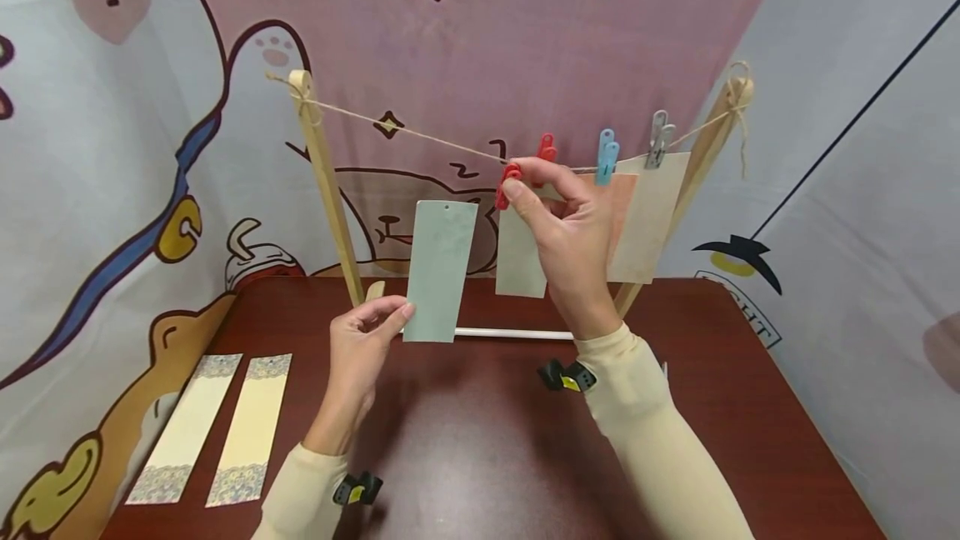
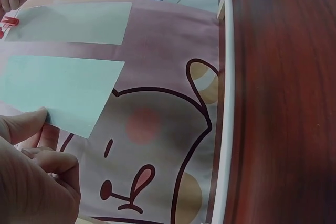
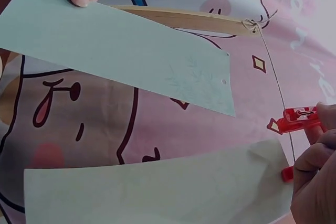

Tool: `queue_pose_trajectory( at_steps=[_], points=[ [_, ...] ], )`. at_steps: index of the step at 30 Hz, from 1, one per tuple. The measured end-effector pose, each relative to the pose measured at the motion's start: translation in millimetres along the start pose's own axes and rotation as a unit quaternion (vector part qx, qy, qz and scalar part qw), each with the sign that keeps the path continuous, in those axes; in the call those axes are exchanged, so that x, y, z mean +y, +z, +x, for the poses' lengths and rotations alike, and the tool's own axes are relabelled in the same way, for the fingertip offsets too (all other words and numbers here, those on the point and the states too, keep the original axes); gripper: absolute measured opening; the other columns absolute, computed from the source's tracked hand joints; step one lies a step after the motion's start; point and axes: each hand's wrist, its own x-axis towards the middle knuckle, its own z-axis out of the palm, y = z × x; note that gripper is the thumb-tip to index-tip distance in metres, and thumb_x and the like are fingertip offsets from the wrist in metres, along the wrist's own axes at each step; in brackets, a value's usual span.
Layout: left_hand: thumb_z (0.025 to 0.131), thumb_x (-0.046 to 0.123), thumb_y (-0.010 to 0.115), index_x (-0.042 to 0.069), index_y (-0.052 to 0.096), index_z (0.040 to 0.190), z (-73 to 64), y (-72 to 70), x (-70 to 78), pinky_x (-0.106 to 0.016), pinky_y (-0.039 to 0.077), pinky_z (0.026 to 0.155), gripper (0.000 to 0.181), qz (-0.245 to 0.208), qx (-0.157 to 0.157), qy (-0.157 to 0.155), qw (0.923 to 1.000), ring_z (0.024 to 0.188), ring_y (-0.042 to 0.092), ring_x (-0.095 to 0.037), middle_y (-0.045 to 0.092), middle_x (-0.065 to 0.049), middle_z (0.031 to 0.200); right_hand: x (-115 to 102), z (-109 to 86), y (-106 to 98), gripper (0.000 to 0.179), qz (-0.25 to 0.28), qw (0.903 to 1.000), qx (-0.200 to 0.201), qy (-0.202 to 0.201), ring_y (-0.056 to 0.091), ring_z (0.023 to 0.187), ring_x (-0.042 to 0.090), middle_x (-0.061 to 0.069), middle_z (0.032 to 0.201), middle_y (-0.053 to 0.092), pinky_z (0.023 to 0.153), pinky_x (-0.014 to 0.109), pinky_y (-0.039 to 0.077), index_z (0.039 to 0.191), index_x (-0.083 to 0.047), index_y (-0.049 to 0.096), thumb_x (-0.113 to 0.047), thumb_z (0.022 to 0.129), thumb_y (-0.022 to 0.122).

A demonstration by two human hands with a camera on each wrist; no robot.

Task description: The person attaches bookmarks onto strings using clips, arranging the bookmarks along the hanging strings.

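My left hand [image 1: 362, 348] pinches a pale green bookmark [image 1: 441, 269] by its lower left edge. The bookmark stands nearly upright below the twine [image 1: 420, 137], apart from it, a small hole near its top. Between thumb and forefinger, my right hand [image 1: 576, 244] holds a red clothespin [image 3: 296, 119] at the twine; whether it bites the twine, I cannot tell. Just right of the held bookmark, another pale green card [image 1: 517, 261] hangs, partly behind my right hand. A second red clothespin [image 1: 547, 144] is on the twine above that card.
Farther right, a blue clothespin [image 1: 606, 158] holds an orange card [image 1: 624, 198] and a grey clothespin [image 1: 657, 144] a cream card [image 1: 654, 223]. Wooden posts [image 1: 327, 190] carry the twine, with a white rod [image 1: 517, 333] low between them. Two lace-patterned bookmarks [image 1: 253, 432] lie on the table's left.
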Motion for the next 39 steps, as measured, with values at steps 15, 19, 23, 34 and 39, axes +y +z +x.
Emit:
queue_pose_trajectory(
  at_steps=[15, 19, 23, 34, 39],
  points=[
    [0.093, 0.008, 0.089, -0.003, 0.083, 0.105, 13.4, 17.0, 2.9, -0.026, 0.050, 0.075, 0.017, -0.038, -0.022, 0.026, 0.9987, 0.094, 0.063, -0.019, 0.076, -0.012, 0.102, -4, 19.0, 16, 0.022, -0.014, 0.9992, 0.026, -0.028, 0.059, 0.071, 0.017, 0.006, 0.103, 0.080, 0.063, 0.024, 0.045, 0.117, 0.003, 0.081, -0.004, 0.097, 0.084],
    [0.093, 0.007, 0.089, -0.004, 0.082, 0.106, 16.4, 20.2, 5.2, -0.026, 0.051, 0.078, 0.019, -0.039, -0.024, 0.030, 0.9985, 0.099, 0.063, -0.020, 0.076, -0.009, 0.103, -6, 23.9, 19, 0.021, -0.020, 0.9986, 0.028, -0.039, 0.055, 0.073, 0.015, 0.006, 0.105, 0.080, 0.061, 0.024, 0.041, 0.117, 0.002, 0.081, -0.006, 0.098, 0.084],
    [0.093, 0.007, 0.088, -0.004, 0.082, 0.107, 18.8, 24.5, 6.5, -0.025, 0.050, 0.076, 0.019, -0.042, -0.023, 0.023, 0.9986, 0.097, 0.064, -0.017, 0.076, -0.005, 0.103, -8, 28.2, 23, 0.019, -0.019, 0.9985, 0.033, -0.040, 0.053, 0.070, 0.016, 0.005, 0.105, 0.080, 0.059, 0.024, 0.038, 0.116, -0.001, 0.083, -0.008, 0.098, 0.084],
    [0.093, 0.008, 0.089, -0.003, 0.083, 0.106, 26.9, 35.1, 5.1, -0.022, 0.043, 0.066, 0.018, -0.055, -0.042, 0.029, 0.9972, 0.083, 0.060, -0.011, 0.079, -0.011, 0.104, -9, 36.0, 31, 0.019, -0.016, 0.9976, 0.049, -0.046, 0.056, 0.064, 0.018, 0.009, 0.105, 0.079, 0.062, 0.023, 0.048, 0.118, -0.003, 0.083, -0.007, 0.100, 0.082],
    [0.092, 0.009, 0.089, -0.002, 0.083, 0.106, 29.1, 36.4, 5.4, -0.024, 0.047, 0.072, 0.019, -0.063, -0.045, 0.031, 0.9965, 0.086, 0.064, -0.013, 0.079, -0.013, 0.103, -10, 36.1, 33, 0.020, -0.028, 0.9980, 0.040, -0.039, 0.068, 0.069, 0.023, 0.008, 0.105, 0.079, 0.064, 0.024, 0.051, 0.118, -0.002, 0.082, -0.005, 0.099, 0.083]
  ],
)
